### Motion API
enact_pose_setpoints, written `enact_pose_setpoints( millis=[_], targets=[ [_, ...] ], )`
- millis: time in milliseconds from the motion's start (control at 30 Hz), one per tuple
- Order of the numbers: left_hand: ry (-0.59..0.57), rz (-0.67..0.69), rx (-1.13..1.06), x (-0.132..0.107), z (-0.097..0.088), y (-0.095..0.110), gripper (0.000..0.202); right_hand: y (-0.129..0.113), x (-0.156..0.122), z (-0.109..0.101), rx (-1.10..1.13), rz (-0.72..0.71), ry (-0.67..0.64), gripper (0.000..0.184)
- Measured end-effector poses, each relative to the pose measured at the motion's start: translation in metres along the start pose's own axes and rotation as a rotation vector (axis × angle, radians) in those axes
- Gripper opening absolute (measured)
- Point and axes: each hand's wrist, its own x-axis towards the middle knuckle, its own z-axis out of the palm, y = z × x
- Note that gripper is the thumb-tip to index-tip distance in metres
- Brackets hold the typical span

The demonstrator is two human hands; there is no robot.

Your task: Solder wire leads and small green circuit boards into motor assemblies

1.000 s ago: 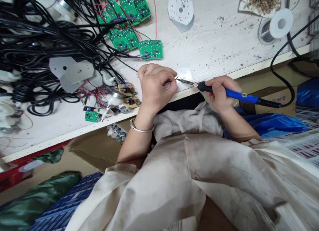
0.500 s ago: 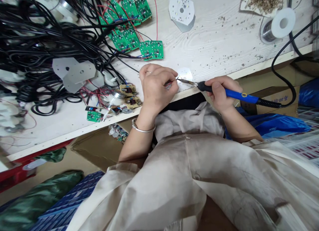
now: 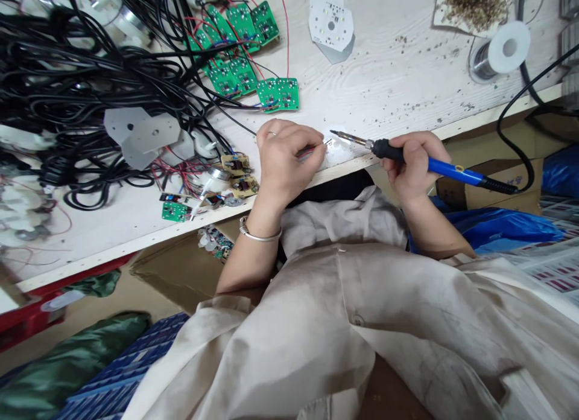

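Note:
My right hand is closed around the black-and-blue grip of a soldering iron. The iron's metal tip points left, just above a small white circuit board at the table's front edge, and looks apart from the wire end. My left hand is closed in a pinch beside that board, on thin wires; a short dark end pokes out past the fingertips over the board. The palm hides the rest of the wires and the board's left part.
Green circuit boards with red wires lie beyond my left hand. Black cables heap up at left, near grey plates. A white LED board lies at the back. At right stand a solder spool and a tray of brown granules.
My right hand has drawn the soldering iron back to the right, its tip lifting off the wire end by my left fingers. My left hand keeps its pinch almost in place.

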Motion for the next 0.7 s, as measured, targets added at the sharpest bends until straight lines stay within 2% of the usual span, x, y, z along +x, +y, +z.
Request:
enact_pose_setpoints(
  millis=[167, 467, 700],
  targets=[
    [-0.005, -0.034, -0.05, 0.0018, 0.0019, -0.0096, 0.011, -0.0019, 0.0002, 0.002, 0.017, 0.017, 0.001, 0.032],
    [-0.044, -0.003, 0.008, 0.0013, 0.0005, -0.0069, 0.015, -0.0018, 0.0006, -0.0036, -0.185, 0.049, -0.156, 0.043],
    [0.035, 0.072, 0.003, -0.0002, 0.0013, -0.0064, 0.016, -0.0026, 0.0005, -0.0019, -0.204, 0.048, -0.184, 0.043]
  ],
)
